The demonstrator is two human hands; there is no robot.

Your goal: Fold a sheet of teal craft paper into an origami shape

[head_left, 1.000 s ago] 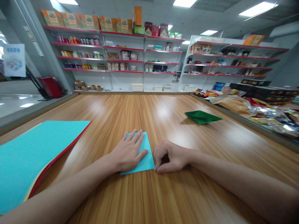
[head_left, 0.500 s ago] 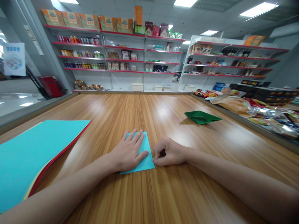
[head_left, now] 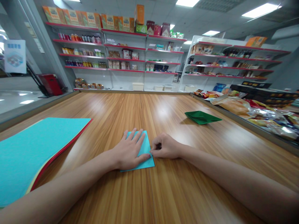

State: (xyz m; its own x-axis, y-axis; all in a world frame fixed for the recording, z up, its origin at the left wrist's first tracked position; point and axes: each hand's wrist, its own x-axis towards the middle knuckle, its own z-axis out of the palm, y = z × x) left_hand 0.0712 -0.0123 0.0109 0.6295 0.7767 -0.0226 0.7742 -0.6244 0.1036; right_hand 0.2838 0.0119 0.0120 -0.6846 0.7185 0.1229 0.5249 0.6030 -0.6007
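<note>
While pressing blue paper (head_left: 145, 146) flat on glossy wood-grain table (head_left: 168, 193) with left hand (head_left: 128, 152), palm down, fingers spread, touching paper's right edge with curled right hand (head_left: 166, 146), fingertips drawn together near left thumb. Also noted: sharp-cornered green fold (head_left: 202, 117) at right; layered sheets (head_left: 42, 146), blue uppermost, at left.

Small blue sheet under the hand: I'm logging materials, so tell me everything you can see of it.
The small blue sheet is plain light blue, straight-edged and thin, apparently paper; whether it is folded is unclear. It lies flat on the wood-grain table, across the seam. The left hand is spread palm-down over it, hiding much of its left and middle. The right hand is curled, its fingertips at the right edge.
</note>
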